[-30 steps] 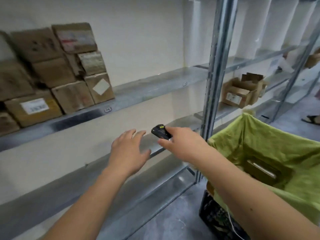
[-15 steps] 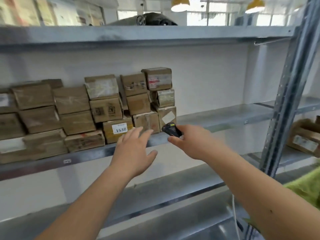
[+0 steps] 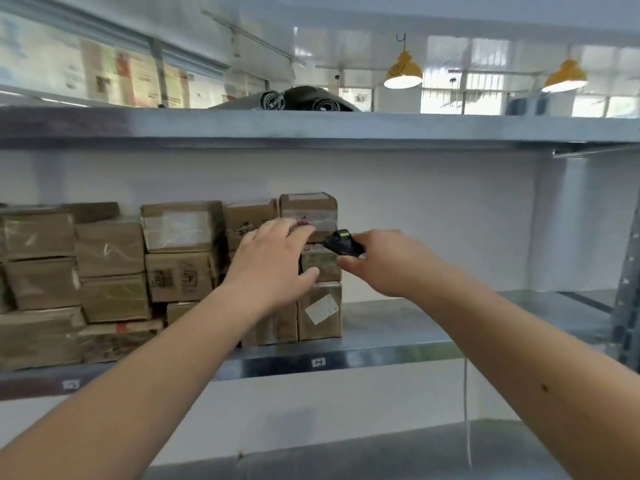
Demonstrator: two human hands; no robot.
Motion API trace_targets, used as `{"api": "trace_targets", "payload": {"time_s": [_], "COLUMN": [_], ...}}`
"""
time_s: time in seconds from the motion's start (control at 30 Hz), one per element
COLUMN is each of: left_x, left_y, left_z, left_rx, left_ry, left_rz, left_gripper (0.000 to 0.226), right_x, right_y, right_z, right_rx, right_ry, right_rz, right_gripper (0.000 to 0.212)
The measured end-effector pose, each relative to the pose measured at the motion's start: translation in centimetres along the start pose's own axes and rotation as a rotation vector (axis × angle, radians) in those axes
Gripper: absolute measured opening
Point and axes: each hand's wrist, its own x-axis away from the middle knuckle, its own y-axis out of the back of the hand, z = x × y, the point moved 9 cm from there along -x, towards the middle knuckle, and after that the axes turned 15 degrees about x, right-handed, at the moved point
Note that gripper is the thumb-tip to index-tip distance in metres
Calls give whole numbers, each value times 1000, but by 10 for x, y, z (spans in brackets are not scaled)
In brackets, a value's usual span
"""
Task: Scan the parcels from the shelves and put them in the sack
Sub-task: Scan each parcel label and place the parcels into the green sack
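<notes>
Several brown cardboard parcels are stacked on the metal shelf point(image 3: 381, 355), filling its left half. The top parcel point(image 3: 310, 206) of the rightmost stack has a taped label. My left hand point(image 3: 273, 265) is spread in front of that stack, fingertips at the top parcel's lower face, thumb near the small parcel point(image 3: 323, 263) beneath it. My right hand point(image 3: 384, 261) grips a small black scanner point(image 3: 343, 243) with a yellow mark, held just right of the stack. The sack is out of view.
The lowest parcel point(image 3: 320, 311) of the right stack carries a white label. An upper shelf point(image 3: 311, 128) holds dark rolled items point(image 3: 304, 100). A perforated steel upright point(image 3: 627, 306) stands at the right. A thin white cord point(image 3: 467, 410) hangs below my right arm.
The view has swung up and left, from the green sack to the parcel shelf. Both hands rose and reached forward; my left hand now touches the rightmost stack, the scanner beside it.
</notes>
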Motion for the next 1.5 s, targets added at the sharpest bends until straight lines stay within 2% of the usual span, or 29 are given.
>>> {"api": "trace_targets", "payload": {"time_s": [0.13, 0.3, 0.37, 0.5, 0.6, 0.7, 0.73, 0.83, 0.97, 1.07, 1.17, 1.3, 1.43, 1.5], "left_x": [-45, -90, -103, -124, -139, -149, -153, -157, -157, -150, -142, -132, -125, -121], "left_y": [10, 7, 0, -12, -18, -23, -23, -20, -21, -17, -19, -22, -26, -29], "left_z": [-8, -6, -3, -2, 2, 5, 6, 13, 21, 30, 36, 30, 21, 17], "left_rx": [-78, -193, -177, -112, -70, -19, -8, 14, 80, 229, 521, 814, 1050, 1198], "left_ry": [21, 114, 160, 200, 258, 288, 293, 335, 404, 478, 541, 492, 393, 368], "left_rz": [-64, 25, 72, 124, 209, 281, 280, 247, 212, 111, 1, -131, -238, -297], "left_gripper": [71, 75, 76, 61, 70, 65, 68, 105, 118, 126, 125, 96, 85, 66], "right_x": [-39, -73, -83, -101, -112, -120, -122, -127, -129, -129, -128, -122, -113, -108], "right_y": [8, 8, 6, 4, 1, -6, -9, -18, -28, -31, -31, -30, -24, -20], "right_z": [-22, -36, -38, -44, -51, -53, -53, -53, -54, -61, -68, -69, -80, -89], "right_rx": [11, 0, -3, 0, -32, -31, -38, -46, -58, -71, -82, -94, -121, -133], "right_ry": [48, 85, 102, 95, 95, 110, 112, 120, 124, 107, 94, 106, 82, 62], "right_rz": [-55, -63, -48, -61, -55, -19, -10, 15, 33, 35, 37, 48, 18, -1], "right_gripper": [44, 45, 45, 42, 39, 42, 43, 45, 46, 47, 47, 45, 41, 40]}}
